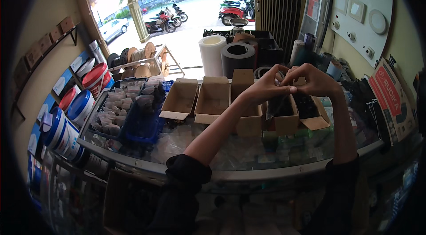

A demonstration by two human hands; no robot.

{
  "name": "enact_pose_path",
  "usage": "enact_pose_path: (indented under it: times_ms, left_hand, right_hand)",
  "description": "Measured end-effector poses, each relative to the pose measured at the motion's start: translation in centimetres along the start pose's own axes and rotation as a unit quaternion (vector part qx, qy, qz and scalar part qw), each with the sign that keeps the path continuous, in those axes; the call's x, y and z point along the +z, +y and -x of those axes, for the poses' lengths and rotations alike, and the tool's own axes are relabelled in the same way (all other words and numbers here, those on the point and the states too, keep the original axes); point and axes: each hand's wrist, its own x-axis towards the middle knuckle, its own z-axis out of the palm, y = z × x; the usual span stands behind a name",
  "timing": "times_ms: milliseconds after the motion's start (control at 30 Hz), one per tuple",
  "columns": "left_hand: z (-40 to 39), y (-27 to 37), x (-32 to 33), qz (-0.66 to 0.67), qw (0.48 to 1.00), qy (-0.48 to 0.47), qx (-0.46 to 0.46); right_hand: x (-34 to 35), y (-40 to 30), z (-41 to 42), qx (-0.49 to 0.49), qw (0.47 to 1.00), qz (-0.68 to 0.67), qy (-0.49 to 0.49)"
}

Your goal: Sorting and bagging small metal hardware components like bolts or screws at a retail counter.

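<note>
My left hand (pixel 264 85) and my right hand (pixel 311 80) meet above the right end of a row of open cardboard boxes. Between their fingertips they pinch the top of a thin, see-through plastic bag (pixel 282 101), which hangs down and is hard to make out. Directly below is a cardboard box (pixel 282 122) with dark contents. Another cardboard box (pixel 314 124), to its right, holds small black pieces (pixel 307 107). Two boxes on the left, a cardboard box (pixel 181 97) and its neighbouring cardboard box (pixel 213 97), show bare bottoms. My left forearm partly hides the middle cardboard box (pixel 243 77).
The boxes stand on a glass display counter (pixel 229 175). Left of them are a blue plastic basket (pixel 143 132) and many small filled bags (pixel 114 108). Beyond stand a white roll (pixel 212 55), a black roll (pixel 238 58) and a scale (pixel 239 23). Paint buckets (pixel 63 135) line the left.
</note>
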Motion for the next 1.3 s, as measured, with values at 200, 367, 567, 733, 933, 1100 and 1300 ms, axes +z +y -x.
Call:
enact_pose_path:
  times_ms: [200,367,567,733,933,1100,1300]
  left_hand:
    - [1.1,0.9,-0.8,0.035,0.999,-0.017,-0.021]
    - [1.4,0.1,-1.3,0.128,0.992,-0.016,0.004]
    - [2.3,0.4,-1.9,0.144,0.989,-0.012,-0.001]
    - [2.2,0.1,-2.1,0.153,0.988,-0.019,0.001]
    - [2.4,0.4,-2.2,0.160,0.987,-0.022,-0.019]
    - [2.9,2.6,-2.4,0.085,0.996,0.016,-0.010]
    - [3.5,4.4,-2.3,-0.020,0.995,0.026,-0.099]
  right_hand:
    - [0.5,-0.5,-1.0,-0.037,0.997,-0.015,0.060]
    - [1.2,-1.7,-1.7,-0.041,0.997,0.000,0.073]
    - [1.8,-2.0,-2.2,-0.035,0.997,-0.043,0.062]
    - [2.1,-1.5,-2.4,-0.079,0.991,-0.012,0.107]
    - [2.2,-1.3,-2.6,-0.099,0.983,0.029,0.154]
    - [2.2,-2.4,-2.8,-0.113,0.947,0.111,0.279]
    - [2.0,-2.9,-3.5,-0.131,0.931,0.203,0.275]
